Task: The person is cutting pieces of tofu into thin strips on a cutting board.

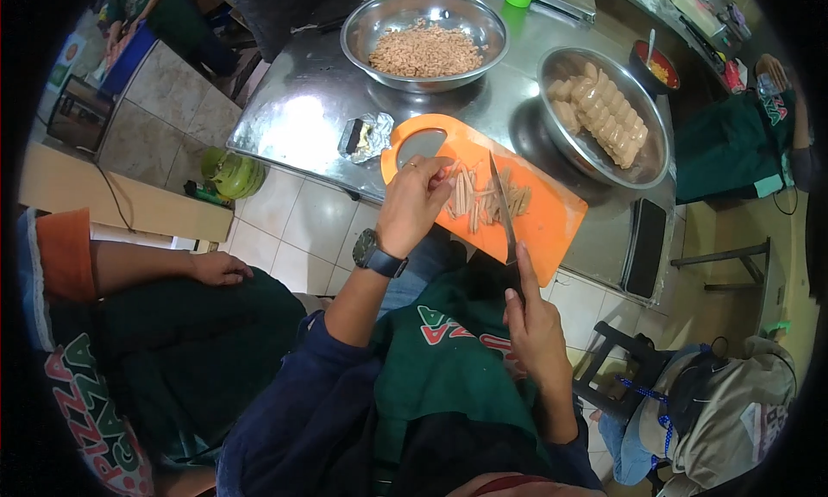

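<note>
An orange cutting board point(555, 225) lies aslant on the metal table. Thin light-brown strips point(463, 193), seemingly cut sausage, are spread across its middle. My left hand point(416, 200) is bent over their left end, its fingers curled together and the tips pressed on the strips. In my right hand point(536, 329) is a kitchen knife point(501, 195), gripped by its handle with the index finger stretched along it. The blade points away from me and lies across the strips, dividing them into two groups. The underside of my left fingertips is hidden.
Behind the board stands a steel bowl point(352, 50) of small diced pieces. A second steel bowl point(660, 156) holds stacked sausages at the right. Crumpled foil point(373, 137) lies left of the board, and a black phone point(643, 247) at the table's right edge. A co-worker's arm point(142, 267) is at left.
</note>
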Demonstrator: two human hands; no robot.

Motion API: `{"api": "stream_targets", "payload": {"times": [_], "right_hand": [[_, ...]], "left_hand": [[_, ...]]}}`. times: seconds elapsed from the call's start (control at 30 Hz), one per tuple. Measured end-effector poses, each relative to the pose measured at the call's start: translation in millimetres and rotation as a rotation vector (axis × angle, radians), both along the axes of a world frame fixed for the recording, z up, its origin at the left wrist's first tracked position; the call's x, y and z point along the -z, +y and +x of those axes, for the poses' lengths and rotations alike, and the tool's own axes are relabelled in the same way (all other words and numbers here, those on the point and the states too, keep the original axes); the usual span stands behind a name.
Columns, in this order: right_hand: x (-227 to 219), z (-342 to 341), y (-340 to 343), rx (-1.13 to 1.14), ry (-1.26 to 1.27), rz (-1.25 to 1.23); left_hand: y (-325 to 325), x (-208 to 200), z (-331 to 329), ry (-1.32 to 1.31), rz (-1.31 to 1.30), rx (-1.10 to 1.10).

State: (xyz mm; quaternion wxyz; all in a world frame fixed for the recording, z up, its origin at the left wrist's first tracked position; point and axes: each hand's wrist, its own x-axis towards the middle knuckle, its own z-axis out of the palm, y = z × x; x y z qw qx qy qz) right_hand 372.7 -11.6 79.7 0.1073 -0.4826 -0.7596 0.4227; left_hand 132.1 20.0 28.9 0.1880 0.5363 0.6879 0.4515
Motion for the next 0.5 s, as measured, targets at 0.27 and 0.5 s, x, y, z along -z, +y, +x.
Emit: {"api": "stream_targets", "payload": {"times": [0.27, 0.5], "right_hand": [[8, 0, -14, -0.006, -0.06, 0.054], [32, 3, -27, -0.002, -0.062, 0.234]], "left_hand": [[-10, -15, 7, -0.005, -0.008, -0.024], [-25, -12, 24, 0.241, 0.038, -0.001]]}}
